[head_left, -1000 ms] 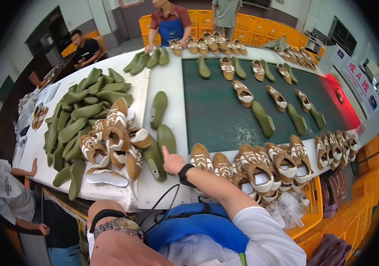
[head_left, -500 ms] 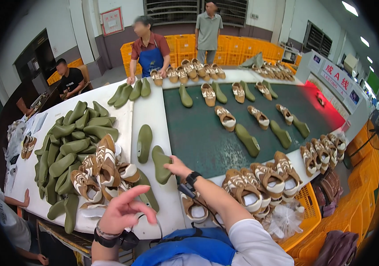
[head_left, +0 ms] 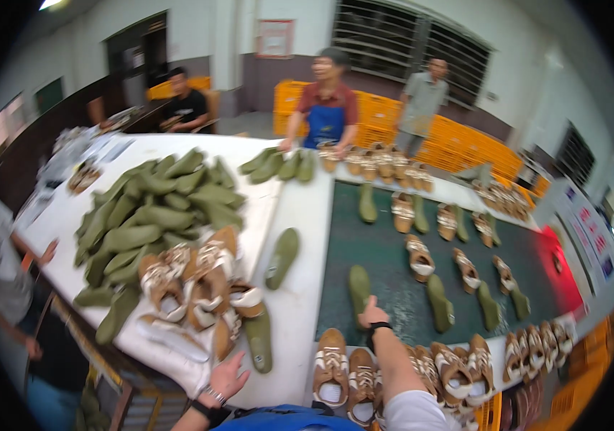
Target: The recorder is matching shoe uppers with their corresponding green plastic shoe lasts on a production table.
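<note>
At the near left part of the green belt, my right hand [head_left: 373, 313] grips the back end of a green shoe last [head_left: 358, 286]. That last lies along the belt with its front pointing away from me. My left hand [head_left: 228, 378] is open and holds nothing, fingers spread just above the white table's near edge. Beside it are a brown-and-white sneaker [head_left: 226, 334] and another green last [head_left: 259, 343]. One more last [head_left: 282, 257] lies alone on the white strip left of the belt.
A heap of green lasts [head_left: 167, 208] and a pile of sneakers [head_left: 206, 287] cover the left table. Sneakers [head_left: 458, 370] line the belt's near edge; sneakers and lasts stand on the green belt [head_left: 386, 237]. Across the table a person in a blue apron [head_left: 325, 122] stands; another person [head_left: 5, 251] is at left.
My right hand has carried the last from the white strip rightward onto the green belt. My left hand has lowered toward the table's near edge. The whole view has swung left.
</note>
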A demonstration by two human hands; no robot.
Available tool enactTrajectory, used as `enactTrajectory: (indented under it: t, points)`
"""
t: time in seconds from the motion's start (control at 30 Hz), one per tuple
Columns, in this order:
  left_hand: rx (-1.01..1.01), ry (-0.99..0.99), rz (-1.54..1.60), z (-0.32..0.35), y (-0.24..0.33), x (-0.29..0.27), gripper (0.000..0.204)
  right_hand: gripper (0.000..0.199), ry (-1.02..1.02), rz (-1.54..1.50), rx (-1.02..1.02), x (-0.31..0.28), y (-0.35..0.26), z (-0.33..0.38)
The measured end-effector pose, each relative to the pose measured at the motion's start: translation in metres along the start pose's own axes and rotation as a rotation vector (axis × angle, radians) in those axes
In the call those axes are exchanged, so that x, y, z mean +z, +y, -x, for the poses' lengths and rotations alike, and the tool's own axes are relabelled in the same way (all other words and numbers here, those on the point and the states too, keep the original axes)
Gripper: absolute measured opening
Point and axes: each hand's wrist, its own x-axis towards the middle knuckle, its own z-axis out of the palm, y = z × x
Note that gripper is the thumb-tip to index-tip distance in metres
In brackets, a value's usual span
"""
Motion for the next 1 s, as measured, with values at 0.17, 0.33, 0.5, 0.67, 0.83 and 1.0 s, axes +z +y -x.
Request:
enactTrajectory:
  t: [0.17, 0.33, 0.5, 0.67, 0.83, 1.0]
  points:
    - [-0.037, -0.103, -0.139, -0.033, 0.014, 0.005, 0.060, 0.074, 0.052, 0.047, 0.028, 0.001, 0.007, -0.008]
    - [-0.030, -0.189, -0.116, -0.040, 0.015, 0.012, 0.063, 0.081, 0.057, 0.223, -0.118, 0.002, -0.005, -0.012]
    - [-0.056, -0.298, -0.118, -0.047, 0.021, 0.015, 0.068, 0.082, 0.060, 0.245, -0.103, 0.005, 0.008, -0.019]
    - [-0.053, -0.304, -0.130, -0.050, 0.019, 0.018, 0.069, 0.082, 0.056, 0.235, -0.087, 0.008, 0.006, -0.018]
    - [-0.068, -0.322, -0.122, -0.055, 0.018, 0.024, 0.068, 0.081, 0.026, 0.167, -0.049, 0.000, 0.006, -0.013]
    - [-0.192, -0.296, -0.113, -0.046, 0.021, 0.014, 0.065, 0.078, -0.046, 0.123, -0.085, -0.004, -0.017, -0.012]
